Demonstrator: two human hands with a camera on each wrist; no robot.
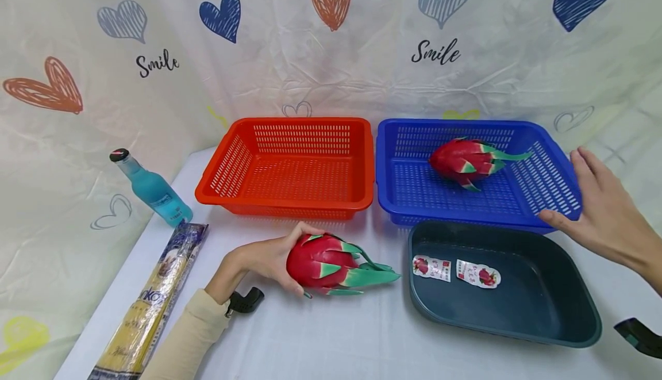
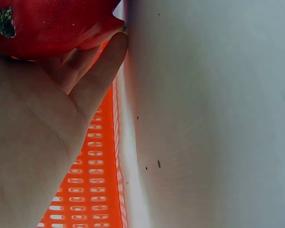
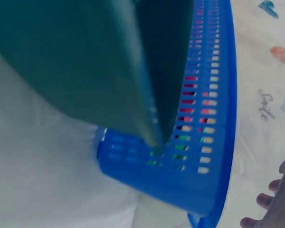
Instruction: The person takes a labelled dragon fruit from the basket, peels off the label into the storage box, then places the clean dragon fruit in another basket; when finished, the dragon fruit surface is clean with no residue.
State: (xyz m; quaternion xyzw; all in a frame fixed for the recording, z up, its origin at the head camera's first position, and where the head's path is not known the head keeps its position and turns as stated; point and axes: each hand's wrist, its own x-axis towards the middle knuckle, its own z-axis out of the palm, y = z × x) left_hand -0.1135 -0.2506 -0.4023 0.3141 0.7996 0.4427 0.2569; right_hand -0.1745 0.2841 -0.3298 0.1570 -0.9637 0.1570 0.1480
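My left hand (image 1: 276,258) grips the rounded end of a red dragon fruit (image 1: 323,262) low over the white table, its green leaf tips pointing right. In the left wrist view, the palm (image 2: 33,128) lies along the fruit's red skin (image 2: 57,28). My right hand (image 1: 607,213) is held with fingers extended at the right end of the blue basket (image 1: 414,196), holding nothing. Inside that basket lies a second dragon fruit (image 1: 460,161). The right wrist view shows the fingers (image 3: 264,201) spread apart, away from the basket wall (image 3: 152,185).
An orange-red basket (image 1: 300,181) stands left of the blue one. In front of the blue basket sits a dark green tray (image 1: 517,311) holding two fruit-printed labels (image 1: 478,274). On the left are a blue bottle (image 1: 157,193) and a long yellow packet (image 1: 150,305). A printed curtain hangs behind.
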